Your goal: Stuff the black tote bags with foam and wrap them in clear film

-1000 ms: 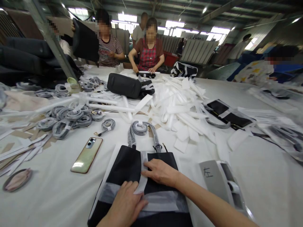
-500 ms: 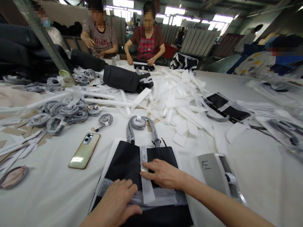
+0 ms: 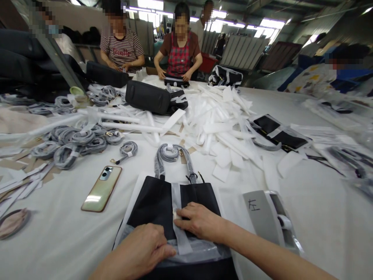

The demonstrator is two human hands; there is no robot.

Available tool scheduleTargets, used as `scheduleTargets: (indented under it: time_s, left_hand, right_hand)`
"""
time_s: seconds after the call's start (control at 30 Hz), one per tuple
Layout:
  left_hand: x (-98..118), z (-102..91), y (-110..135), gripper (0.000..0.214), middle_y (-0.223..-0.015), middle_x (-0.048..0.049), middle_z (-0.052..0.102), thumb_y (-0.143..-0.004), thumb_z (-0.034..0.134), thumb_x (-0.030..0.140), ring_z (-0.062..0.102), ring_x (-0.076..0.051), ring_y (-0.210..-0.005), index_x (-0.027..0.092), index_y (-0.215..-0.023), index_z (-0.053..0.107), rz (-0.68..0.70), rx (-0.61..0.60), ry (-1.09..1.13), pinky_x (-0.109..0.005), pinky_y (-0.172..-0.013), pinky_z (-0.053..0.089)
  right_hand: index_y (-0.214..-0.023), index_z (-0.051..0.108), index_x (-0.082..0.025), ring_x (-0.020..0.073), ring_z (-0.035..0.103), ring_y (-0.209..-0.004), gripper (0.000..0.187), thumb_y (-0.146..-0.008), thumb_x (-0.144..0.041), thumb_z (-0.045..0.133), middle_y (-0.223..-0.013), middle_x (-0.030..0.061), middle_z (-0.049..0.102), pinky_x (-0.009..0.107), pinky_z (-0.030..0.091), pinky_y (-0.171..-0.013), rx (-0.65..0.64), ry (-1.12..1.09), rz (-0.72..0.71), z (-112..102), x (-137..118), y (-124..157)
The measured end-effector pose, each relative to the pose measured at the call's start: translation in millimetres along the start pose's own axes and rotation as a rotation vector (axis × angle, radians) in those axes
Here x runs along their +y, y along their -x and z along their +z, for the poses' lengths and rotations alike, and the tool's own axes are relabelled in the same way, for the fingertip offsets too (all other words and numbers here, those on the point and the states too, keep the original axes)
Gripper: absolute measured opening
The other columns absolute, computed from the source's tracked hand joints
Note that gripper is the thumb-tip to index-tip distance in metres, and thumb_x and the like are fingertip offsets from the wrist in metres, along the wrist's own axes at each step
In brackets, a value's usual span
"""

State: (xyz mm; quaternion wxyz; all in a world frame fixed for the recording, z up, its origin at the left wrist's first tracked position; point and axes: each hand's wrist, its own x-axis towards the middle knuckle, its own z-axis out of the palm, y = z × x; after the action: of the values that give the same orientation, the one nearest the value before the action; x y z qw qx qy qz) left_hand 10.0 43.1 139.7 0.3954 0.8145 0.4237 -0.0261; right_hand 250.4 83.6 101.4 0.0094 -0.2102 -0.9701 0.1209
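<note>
A black handbag (image 3: 155, 202) lies flat on the table on a white sheet, its wrapped handles (image 3: 190, 161) pointing away from me. Clear plastic film (image 3: 201, 251) crosses the bag's lower part, and a pale strip (image 3: 176, 194) runs down its middle. My right hand (image 3: 201, 221) rests on the strip, fingers stretched and fingertips pressing a small light patch. My left hand (image 3: 142, 247) lies over the film at the lower left, its thumb stretched toward the middle; its bent fingertips are partly hidden. Inside the handles sits a coiled grey strap (image 3: 169, 153).
A phone (image 3: 101, 188) and another coiled strap (image 3: 128, 151) lie left of the bag. A grey tape dispenser (image 3: 264, 214) stands at the right. White foam pieces (image 3: 221, 128) are heaped beyond, with wrapped strap coils (image 3: 70, 140) at the left. Co-workers (image 3: 180, 50) stand across the table.
My right hand has slid slightly down the strip toward me. My left hand's fingers have gone from spread to bent. Another person has appeared behind the co-worker in the apron.
</note>
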Motion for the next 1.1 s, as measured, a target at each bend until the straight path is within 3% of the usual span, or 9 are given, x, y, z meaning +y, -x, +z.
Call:
scheduleTargets:
  time_s: [0.13,0.23,0.33,0.43,0.57,0.7,0.87,0.97,1.1]
  left_hand:
    - [4,-3.5,-2,0.035,-0.081,-0.0010,0.068,-0.093,0.045,0.045,0.063,-0.017,-0.076,0.021,-0.076,0.065,0.051,-0.035,0.020,-0.027,-0.063,0.034]
    - [6,-6.2,-2,0.021,-0.081,0.0015,0.069,-0.086,0.058,0.042,0.063,-0.019,-0.080,0.024,-0.079,0.066,0.064,-0.062,0.044,-0.027,-0.065,0.035]
    - [7,-9.1,1,0.012,-0.083,0.0035,0.068,-0.083,0.063,0.038,0.063,-0.018,-0.080,0.026,-0.082,0.066,0.037,-0.043,0.081,-0.026,-0.066,0.035]
    - [5,-11.2,3,0.010,-0.085,0.0041,0.067,-0.080,0.066,0.036,0.062,-0.018,-0.081,0.027,-0.085,0.066,0.010,-0.037,0.100,-0.026,-0.067,0.035]
    - [4,-14.2,-3,0.023,-0.079,0.0021,0.064,-0.091,0.050,0.035,0.060,-0.015,-0.076,0.023,-0.078,0.064,0.071,-0.006,0.141,-0.026,-0.068,0.037]
    - [3,-17.0,-26,0.028,-0.098,-0.0014,0.064,-0.096,0.040,0.030,0.059,-0.014,-0.091,0.022,-0.095,0.067,0.250,0.124,0.292,-0.024,-0.083,0.042]
    - [-12,-13.2,-57,0.024,-0.094,-0.0029,0.065,-0.091,0.049,0.027,0.059,-0.016,-0.088,0.023,-0.097,0.072,0.428,-0.078,0.265,-0.026,-0.084,0.044]
    - [-20,-9.8,-65,0.019,-0.099,-0.0026,0.062,-0.085,0.058,0.028,0.058,-0.017,-0.092,0.026,-0.097,0.073,0.447,-0.146,0.203,-0.026,-0.084,0.044]
    - [-16,-7.7,-73,0.015,-0.094,-0.0018,0.059,-0.075,0.067,0.027,0.056,-0.016,-0.080,0.026,-0.088,0.074,0.405,-0.178,0.042,-0.025,-0.070,0.043]
  right_hand:
    - [-0.123,0.055,-0.021,0.0204,0.056,-0.098,0.031,-0.093,-0.020,0.046,-0.122,0.0118,0.057,0.034,0.043,-0.085,-0.031,-0.082,0.080,-4,-5,2]
    - [-0.125,0.054,-0.023,0.0170,0.056,-0.104,0.034,-0.094,-0.016,0.041,-0.126,0.0104,0.055,0.029,0.045,-0.089,0.041,-0.307,0.181,-13,-5,2]
    - [-0.111,0.063,-0.018,0.0145,0.061,-0.090,0.031,-0.097,-0.027,0.036,-0.103,0.0083,0.064,0.025,0.047,-0.079,0.117,-0.547,0.381,-28,-5,4]
    - [-0.086,0.069,-0.017,0.0160,0.060,-0.070,0.039,-0.084,-0.053,0.056,-0.079,0.0045,0.067,0.025,0.043,-0.061,-0.083,-0.616,0.532,-42,-13,9]
    - [-0.084,0.070,-0.018,0.0194,0.061,-0.064,0.053,-0.060,-0.065,0.073,-0.073,0.0035,0.068,0.025,0.035,-0.053,-0.349,-0.528,0.530,-48,-29,12]
    - [-0.075,0.069,-0.017,0.0199,0.061,-0.063,0.036,-0.071,-0.052,0.070,-0.066,0.0036,0.065,0.026,0.033,-0.052,-0.417,-0.420,0.505,-38,-39,10]
    - [-0.073,0.067,-0.015,0.0178,0.061,-0.075,0.022,-0.076,-0.036,0.069,-0.080,0.0046,0.066,0.024,0.040,-0.064,-0.346,-0.494,0.358,-32,-37,13]
    - [-0.076,0.068,-0.017,0.0116,0.056,-0.063,0.014,-0.077,-0.031,0.069,-0.070,-0.0021,0.063,0.020,0.037,-0.057,-0.405,-0.665,0.339,-37,-34,16]
    - [-0.079,0.069,-0.020,0.0077,0.048,-0.053,0.005,-0.076,-0.024,0.068,-0.057,-0.0077,0.054,0.018,0.033,-0.052,-0.477,-0.784,0.325,-43,-31,17]
